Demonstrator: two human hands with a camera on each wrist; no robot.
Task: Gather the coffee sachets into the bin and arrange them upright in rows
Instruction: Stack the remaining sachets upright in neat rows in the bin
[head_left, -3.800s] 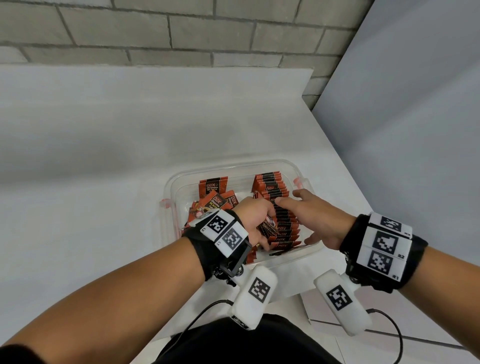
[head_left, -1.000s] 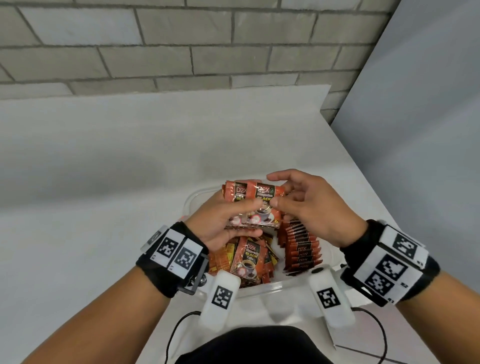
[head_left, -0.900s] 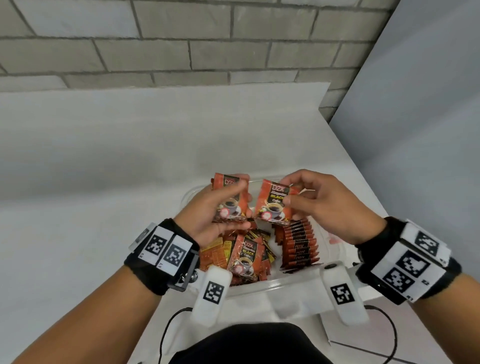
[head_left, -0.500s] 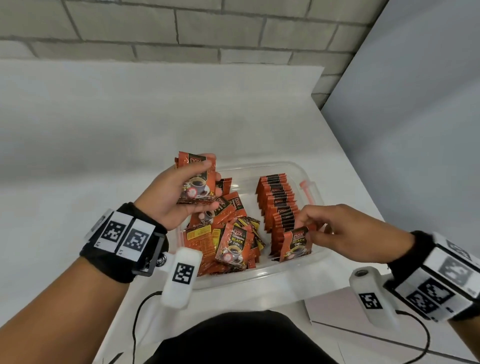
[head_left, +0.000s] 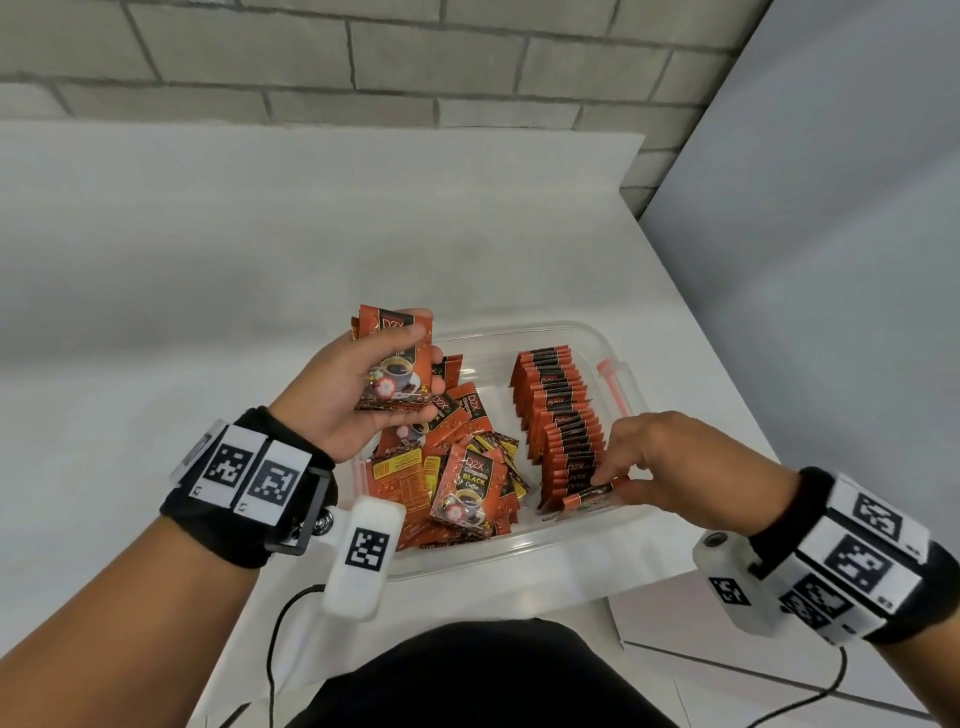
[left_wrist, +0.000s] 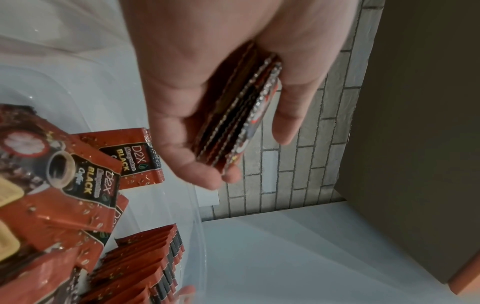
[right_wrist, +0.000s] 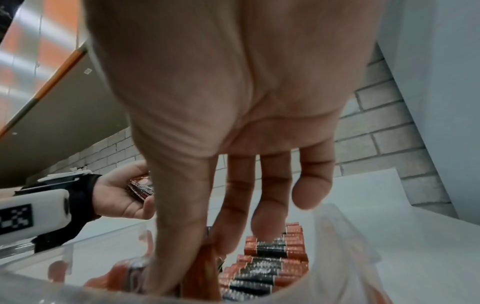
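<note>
Under my right hand (head_left: 670, 462), a pinched sachet (head_left: 589, 500) joins the upright row (head_left: 563, 421) at its near end, while my left hand (head_left: 353, 395) grips a spare stack (head_left: 395, 364) beside it.

A white table (head_left: 208, 291) lies under the fingers, with a grey brick wall (head_left: 363, 57) far past them.

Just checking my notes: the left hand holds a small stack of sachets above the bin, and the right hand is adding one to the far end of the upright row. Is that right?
Nearly. The right hand is adding its sachet at the near end of the upright row, closest to the person, not the far end; the head view shows this. The left hand does hold a small stack of sachets above the bin.
</note>
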